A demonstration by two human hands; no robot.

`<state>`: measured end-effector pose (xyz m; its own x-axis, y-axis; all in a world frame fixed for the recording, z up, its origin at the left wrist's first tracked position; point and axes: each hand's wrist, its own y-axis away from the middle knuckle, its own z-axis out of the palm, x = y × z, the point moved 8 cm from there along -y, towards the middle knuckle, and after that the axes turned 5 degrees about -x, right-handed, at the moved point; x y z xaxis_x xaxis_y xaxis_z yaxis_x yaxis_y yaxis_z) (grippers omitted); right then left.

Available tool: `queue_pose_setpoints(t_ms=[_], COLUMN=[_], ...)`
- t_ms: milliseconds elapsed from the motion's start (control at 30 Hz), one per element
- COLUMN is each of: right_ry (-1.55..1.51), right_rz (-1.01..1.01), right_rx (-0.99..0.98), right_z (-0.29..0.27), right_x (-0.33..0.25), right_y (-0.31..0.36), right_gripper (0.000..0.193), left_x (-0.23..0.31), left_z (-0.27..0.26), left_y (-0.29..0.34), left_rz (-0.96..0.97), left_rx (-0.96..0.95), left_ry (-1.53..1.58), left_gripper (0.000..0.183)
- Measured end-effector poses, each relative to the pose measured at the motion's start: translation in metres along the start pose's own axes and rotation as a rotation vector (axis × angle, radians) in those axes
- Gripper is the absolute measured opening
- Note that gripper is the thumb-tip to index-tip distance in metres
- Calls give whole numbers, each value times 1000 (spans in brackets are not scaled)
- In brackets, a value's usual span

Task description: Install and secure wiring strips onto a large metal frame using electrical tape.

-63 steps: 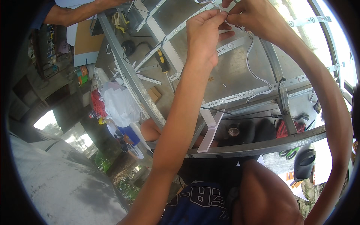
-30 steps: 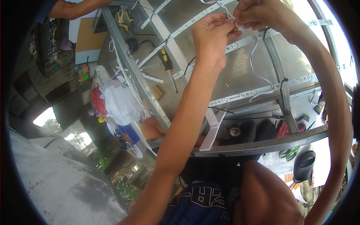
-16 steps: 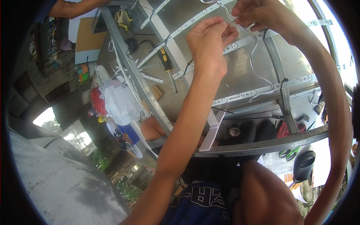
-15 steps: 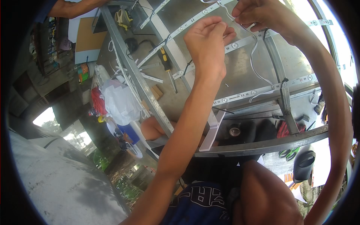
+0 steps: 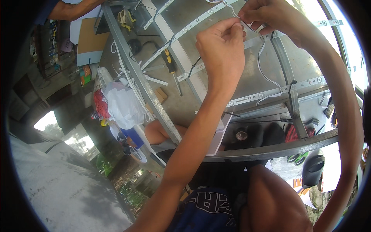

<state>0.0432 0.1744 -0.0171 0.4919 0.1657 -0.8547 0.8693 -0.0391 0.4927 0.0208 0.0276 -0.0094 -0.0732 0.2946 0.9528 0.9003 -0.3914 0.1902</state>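
Both my hands meet over a metal frame point(image 5: 286, 62) crossed by white LED strips point(image 5: 261, 95). In my left hand point(image 5: 223, 54), thumb and fingertips are pinched together at a thin white wire point(image 5: 259, 63). My right hand point(image 5: 266, 17) is just beside it, fingers bent and closed on the same wire. From there the wire curves down to the lower LED strip. My left fingers partly cover the wire where the hands meet. Black cable ties point(image 5: 194, 66) hold the strips to the bars.
A yellow-black screwdriver point(image 5: 169, 61) and yellow-handled scissors point(image 5: 125, 18) lie beneath the frame. Another person's arm point(image 5: 77, 9) reaches in at upper left. White plastic bags point(image 5: 123, 104) are at left. Green-handled scissors point(image 5: 298, 158) and a black slipper point(image 5: 313, 171) sit at lower right.
My left hand has moved right and closed in on the wire beside my right hand. The right hand has barely shifted.
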Motion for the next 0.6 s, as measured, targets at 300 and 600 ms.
queue_pose_setpoints(t_ms=[300, 600], right_ry=[60, -48], right_rz=[-61, -40], right_rx=[6, -32], right_z=[-2, -3], right_x=[0, 6], right_y=[1, 1], right_gripper=[23, 26], left_x=[-7, -9], left_z=[5, 20], left_y=[1, 16], left_rz=[43, -320], left_rx=[0, -61], left_ry=[-6, 569], left_gripper=[24, 31])
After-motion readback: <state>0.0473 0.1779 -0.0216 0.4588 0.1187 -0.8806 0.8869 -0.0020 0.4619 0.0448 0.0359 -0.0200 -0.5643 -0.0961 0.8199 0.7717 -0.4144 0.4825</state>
